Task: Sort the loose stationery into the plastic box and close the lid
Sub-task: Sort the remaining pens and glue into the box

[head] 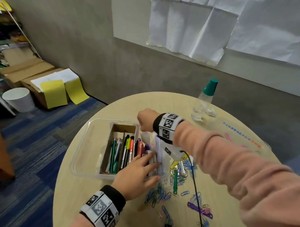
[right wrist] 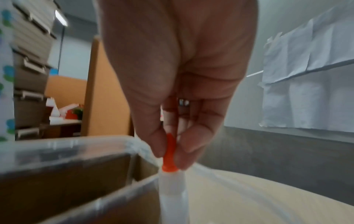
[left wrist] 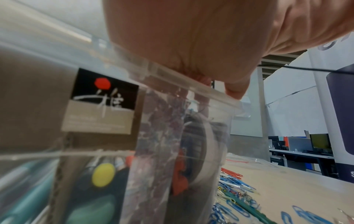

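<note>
Left hand (head: 134, 175) steadies the plastic box (head: 82, 149); right hand (right wrist: 178, 91) pinches the glue bottle (right wrist: 172, 195).
Fingers flat on the box's near rim; the bottle looks light, slick, squeezable, best held by its stiff orange cap (right wrist: 169, 153).

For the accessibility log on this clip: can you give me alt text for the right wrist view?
The right hand pinches the orange cap of a white bottle between thumb and fingertips, holding it upright at the corner of the clear plastic box. A brown cardboard tray sits inside the box, with the pale table beyond it.
</note>
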`<state>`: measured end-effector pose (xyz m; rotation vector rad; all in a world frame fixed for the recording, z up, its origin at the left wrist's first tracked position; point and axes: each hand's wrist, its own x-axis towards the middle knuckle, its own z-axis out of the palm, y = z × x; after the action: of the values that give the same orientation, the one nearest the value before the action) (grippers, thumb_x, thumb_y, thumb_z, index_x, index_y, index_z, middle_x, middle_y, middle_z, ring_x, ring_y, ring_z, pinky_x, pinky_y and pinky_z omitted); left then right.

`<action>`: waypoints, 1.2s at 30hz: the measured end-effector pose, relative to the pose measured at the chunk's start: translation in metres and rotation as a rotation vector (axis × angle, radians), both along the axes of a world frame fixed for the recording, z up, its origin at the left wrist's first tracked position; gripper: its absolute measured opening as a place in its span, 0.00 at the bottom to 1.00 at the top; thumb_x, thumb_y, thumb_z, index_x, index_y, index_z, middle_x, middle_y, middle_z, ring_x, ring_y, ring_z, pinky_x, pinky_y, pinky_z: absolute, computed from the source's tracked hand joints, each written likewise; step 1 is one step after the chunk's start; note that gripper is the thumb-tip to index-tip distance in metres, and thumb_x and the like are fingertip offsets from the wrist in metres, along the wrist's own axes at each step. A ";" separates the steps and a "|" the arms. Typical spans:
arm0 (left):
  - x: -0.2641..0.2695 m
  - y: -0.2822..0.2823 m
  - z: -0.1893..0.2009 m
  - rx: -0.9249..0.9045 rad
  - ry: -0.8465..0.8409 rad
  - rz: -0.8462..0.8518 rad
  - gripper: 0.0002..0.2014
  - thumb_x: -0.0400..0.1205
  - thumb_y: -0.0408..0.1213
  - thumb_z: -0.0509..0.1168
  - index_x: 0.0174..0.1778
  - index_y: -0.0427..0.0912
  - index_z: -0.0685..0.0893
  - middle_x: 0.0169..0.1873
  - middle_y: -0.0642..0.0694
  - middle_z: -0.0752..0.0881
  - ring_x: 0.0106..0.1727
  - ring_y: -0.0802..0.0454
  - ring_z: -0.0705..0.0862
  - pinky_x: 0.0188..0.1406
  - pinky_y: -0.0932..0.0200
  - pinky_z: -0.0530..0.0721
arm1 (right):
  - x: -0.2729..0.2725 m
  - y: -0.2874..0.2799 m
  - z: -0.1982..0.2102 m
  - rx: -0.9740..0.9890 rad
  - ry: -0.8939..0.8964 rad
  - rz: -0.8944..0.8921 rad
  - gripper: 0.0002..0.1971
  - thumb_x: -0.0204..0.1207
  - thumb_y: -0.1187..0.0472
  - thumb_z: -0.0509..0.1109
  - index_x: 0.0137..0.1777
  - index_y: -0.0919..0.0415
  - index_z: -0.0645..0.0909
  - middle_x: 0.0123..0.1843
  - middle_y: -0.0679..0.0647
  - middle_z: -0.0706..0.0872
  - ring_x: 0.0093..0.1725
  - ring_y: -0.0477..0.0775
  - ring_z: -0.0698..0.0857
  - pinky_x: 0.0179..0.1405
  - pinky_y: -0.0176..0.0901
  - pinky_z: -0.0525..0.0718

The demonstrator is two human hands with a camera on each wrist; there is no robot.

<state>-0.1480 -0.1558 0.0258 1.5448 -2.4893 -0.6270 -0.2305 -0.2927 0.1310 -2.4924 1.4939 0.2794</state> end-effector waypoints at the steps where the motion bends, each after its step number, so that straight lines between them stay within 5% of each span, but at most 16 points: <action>1: 0.000 0.000 0.000 0.002 -0.004 -0.002 0.27 0.80 0.65 0.47 0.77 0.66 0.59 0.82 0.59 0.49 0.82 0.50 0.50 0.80 0.51 0.56 | -0.005 0.001 0.005 -0.002 -0.026 -0.014 0.07 0.75 0.65 0.68 0.50 0.68 0.81 0.41 0.58 0.80 0.39 0.56 0.81 0.45 0.46 0.85; 6: 0.000 0.000 0.001 0.005 -0.014 -0.008 0.28 0.80 0.65 0.47 0.77 0.64 0.59 0.82 0.57 0.49 0.82 0.48 0.49 0.80 0.51 0.52 | -0.029 0.011 0.005 0.103 -0.152 -0.216 0.08 0.73 0.67 0.69 0.33 0.64 0.79 0.29 0.56 0.83 0.24 0.50 0.84 0.31 0.41 0.87; 11: 0.000 0.000 0.003 -0.040 -0.006 -0.032 0.28 0.82 0.63 0.46 0.78 0.62 0.59 0.82 0.55 0.49 0.82 0.54 0.51 0.73 0.62 0.39 | -0.041 0.026 -0.019 0.178 -0.195 -0.342 0.07 0.75 0.67 0.68 0.46 0.72 0.84 0.43 0.66 0.90 0.37 0.58 0.88 0.45 0.49 0.90; 14: -0.001 0.000 0.005 -0.038 0.000 -0.028 0.28 0.82 0.63 0.47 0.78 0.61 0.59 0.82 0.56 0.49 0.81 0.55 0.51 0.73 0.63 0.41 | -0.039 0.031 -0.025 0.152 -0.170 -0.306 0.08 0.75 0.66 0.69 0.50 0.70 0.83 0.50 0.65 0.88 0.46 0.60 0.87 0.43 0.44 0.84; 17: -0.001 0.001 0.006 -0.038 0.000 -0.031 0.28 0.82 0.62 0.47 0.78 0.61 0.60 0.82 0.55 0.50 0.81 0.55 0.52 0.77 0.60 0.48 | -0.037 0.031 -0.027 0.147 -0.147 -0.294 0.07 0.74 0.66 0.69 0.50 0.69 0.82 0.50 0.65 0.88 0.42 0.59 0.85 0.42 0.44 0.84; 24: 0.000 0.002 0.007 -0.020 0.046 -0.024 0.26 0.81 0.62 0.50 0.77 0.62 0.63 0.82 0.56 0.52 0.81 0.57 0.52 0.79 0.57 0.53 | -0.036 0.041 -0.036 0.104 0.002 -0.219 0.13 0.74 0.61 0.72 0.55 0.69 0.82 0.55 0.62 0.87 0.55 0.60 0.86 0.46 0.43 0.81; 26: 0.000 0.001 0.010 0.003 0.097 -0.028 0.26 0.81 0.60 0.53 0.76 0.61 0.65 0.81 0.58 0.53 0.81 0.58 0.53 0.78 0.58 0.56 | -0.045 0.042 -0.031 0.107 -0.131 -0.262 0.14 0.76 0.58 0.70 0.55 0.68 0.83 0.52 0.60 0.87 0.51 0.58 0.86 0.48 0.44 0.82; 30: -0.001 0.000 0.020 0.084 0.199 0.014 0.25 0.82 0.54 0.59 0.76 0.56 0.68 0.81 0.59 0.56 0.82 0.57 0.52 0.81 0.51 0.58 | -0.096 0.043 -0.011 0.070 -0.598 -0.502 0.11 0.79 0.55 0.66 0.47 0.63 0.85 0.31 0.50 0.81 0.28 0.46 0.77 0.25 0.33 0.73; 32: -0.007 0.002 0.026 0.051 0.218 0.053 0.23 0.82 0.49 0.60 0.74 0.54 0.69 0.80 0.57 0.60 0.82 0.56 0.54 0.81 0.50 0.59 | -0.138 0.048 -0.013 0.074 -0.707 -0.619 0.09 0.79 0.57 0.65 0.43 0.60 0.83 0.28 0.50 0.79 0.25 0.47 0.74 0.22 0.34 0.70; 36: -0.042 0.014 0.038 -0.099 0.307 0.094 0.17 0.84 0.43 0.59 0.70 0.52 0.76 0.73 0.56 0.72 0.74 0.62 0.66 0.71 0.68 0.62 | -0.217 0.071 -0.053 0.134 -0.678 -0.841 0.07 0.78 0.62 0.65 0.44 0.64 0.83 0.29 0.52 0.78 0.25 0.49 0.73 0.23 0.38 0.70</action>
<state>-0.1903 -0.1417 0.0639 1.4011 -2.1760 -0.6593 -0.4470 -0.2221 0.0781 -1.4136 1.8972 -0.5288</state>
